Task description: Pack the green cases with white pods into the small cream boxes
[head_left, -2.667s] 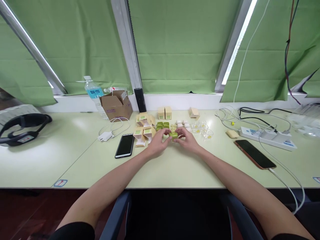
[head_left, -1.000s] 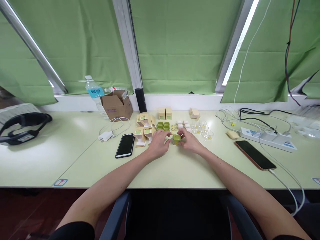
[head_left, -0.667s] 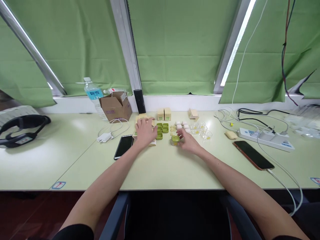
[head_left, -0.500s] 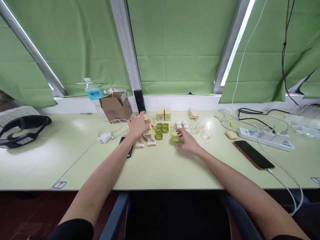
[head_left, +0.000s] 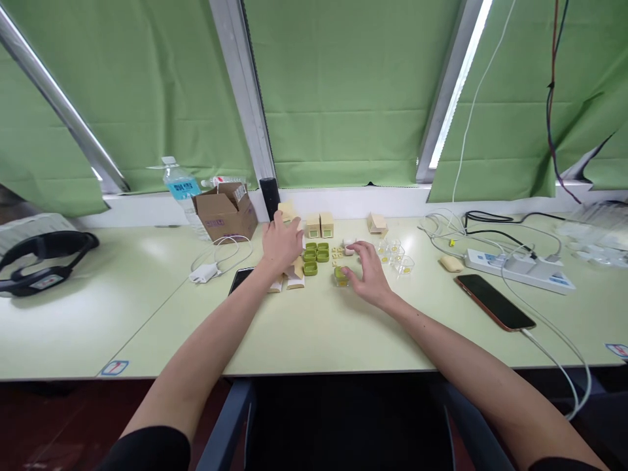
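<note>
My left hand [head_left: 282,243] reaches over a group of open cream cartons, its fingers curled down on one carton [head_left: 286,210] whose top shows past the fingertips. Other cartons [head_left: 295,282] are partly hidden under the hand. My right hand [head_left: 369,278] has thumb and index finger apart. Its thumb is at the edge of a small clear container [head_left: 341,278] with a green top. Between the hands lie several square green pieces [head_left: 310,268] and small yellow pieces [head_left: 336,256]. White pieces [head_left: 348,247] are half covered by the right fingers.
Clear containers [head_left: 403,264] stand right of my right hand. Two upright cartons [head_left: 320,226] and another carton [head_left: 377,224] are farther back. A cardboard box [head_left: 226,212], bottle [head_left: 182,186] and charger [head_left: 205,273] are left. A power strip [head_left: 520,269] and phone [head_left: 494,302] are right.
My left hand has shifted right and a carton top now shows beyond its fingers. My right index finger has lifted away from the green-topped container, widening the gap to the thumb.
</note>
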A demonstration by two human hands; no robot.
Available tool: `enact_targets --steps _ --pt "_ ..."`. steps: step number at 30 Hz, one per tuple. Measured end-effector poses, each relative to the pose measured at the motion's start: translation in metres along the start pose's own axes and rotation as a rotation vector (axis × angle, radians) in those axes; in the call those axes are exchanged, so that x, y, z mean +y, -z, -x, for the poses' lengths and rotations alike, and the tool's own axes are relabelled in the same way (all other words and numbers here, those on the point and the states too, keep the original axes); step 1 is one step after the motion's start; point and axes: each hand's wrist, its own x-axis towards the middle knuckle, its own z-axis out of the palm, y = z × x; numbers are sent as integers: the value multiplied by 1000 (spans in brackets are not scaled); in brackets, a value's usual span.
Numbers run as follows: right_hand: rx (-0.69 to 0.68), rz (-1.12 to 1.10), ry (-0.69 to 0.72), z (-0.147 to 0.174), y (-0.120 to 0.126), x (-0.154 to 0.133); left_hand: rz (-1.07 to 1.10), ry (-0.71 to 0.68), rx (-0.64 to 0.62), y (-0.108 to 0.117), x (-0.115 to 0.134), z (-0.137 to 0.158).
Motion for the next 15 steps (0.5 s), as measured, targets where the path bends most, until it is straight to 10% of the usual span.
enact_targets --steps 7,15 --pt "-41 -197 193 3 -1 -11 121 -347 219 18 50 60" --pt "-96 -242 192 4 0 -11 448 -353 301 -6 57 74"
